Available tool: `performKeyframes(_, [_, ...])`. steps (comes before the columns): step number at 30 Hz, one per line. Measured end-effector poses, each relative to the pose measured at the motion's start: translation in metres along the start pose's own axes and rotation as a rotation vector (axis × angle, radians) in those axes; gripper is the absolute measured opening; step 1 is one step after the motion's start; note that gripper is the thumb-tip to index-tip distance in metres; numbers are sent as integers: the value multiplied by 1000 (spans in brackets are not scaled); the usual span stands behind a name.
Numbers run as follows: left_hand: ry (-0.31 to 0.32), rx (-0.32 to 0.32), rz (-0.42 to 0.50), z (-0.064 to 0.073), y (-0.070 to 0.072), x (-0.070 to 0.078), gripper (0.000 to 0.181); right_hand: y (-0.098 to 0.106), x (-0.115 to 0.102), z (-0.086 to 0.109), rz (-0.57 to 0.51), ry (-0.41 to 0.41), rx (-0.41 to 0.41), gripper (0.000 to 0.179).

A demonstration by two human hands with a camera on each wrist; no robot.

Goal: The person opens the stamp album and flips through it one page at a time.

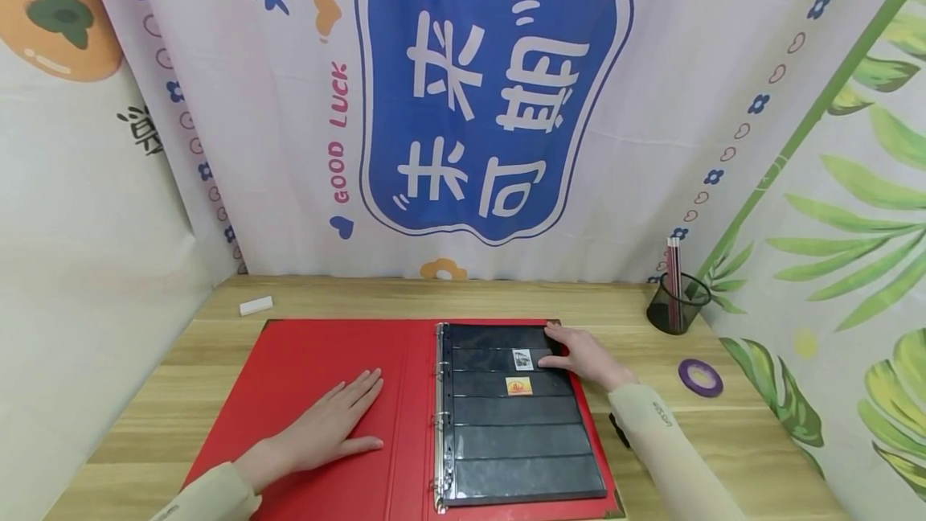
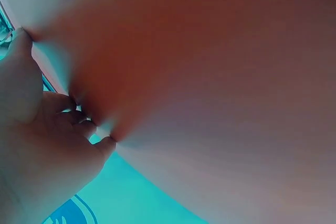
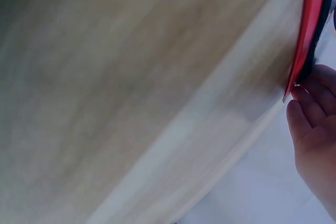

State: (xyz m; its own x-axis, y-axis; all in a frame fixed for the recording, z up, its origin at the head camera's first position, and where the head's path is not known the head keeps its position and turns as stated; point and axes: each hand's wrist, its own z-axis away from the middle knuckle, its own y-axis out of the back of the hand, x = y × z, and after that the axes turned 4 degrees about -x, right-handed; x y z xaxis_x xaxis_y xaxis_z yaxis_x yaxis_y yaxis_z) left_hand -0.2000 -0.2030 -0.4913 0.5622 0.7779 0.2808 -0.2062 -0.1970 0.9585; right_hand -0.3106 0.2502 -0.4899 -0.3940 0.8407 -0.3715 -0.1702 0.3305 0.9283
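Note:
A red ring-bound stamp album lies spread on the table, with metal rings along its middle. Its right side carries a black stock page with clear horizontal strips. Two stamps sit in the upper strips: a grey-and-white stamp and, just below, a yellow-orange stamp. My left hand rests flat on the red inside cover, thumb apart. Over the page's upper right edge is my right hand, forefinger near the top corner and thumb by the grey stamp. In the right wrist view its fingers touch the album's edge.
A white eraser-like block lies at the back left. At the back right stands a black mesh pen cup with pencils, and a purple tape roll lies before it. A small black object is partly hidden by the right sleeve. Printed curtains surround the table.

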Motion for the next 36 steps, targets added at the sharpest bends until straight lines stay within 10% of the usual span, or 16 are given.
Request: performKeyframes(36, [2, -14, 8, 0, 3, 2, 90, 11, -10, 7, -133, -21, 110, 66])
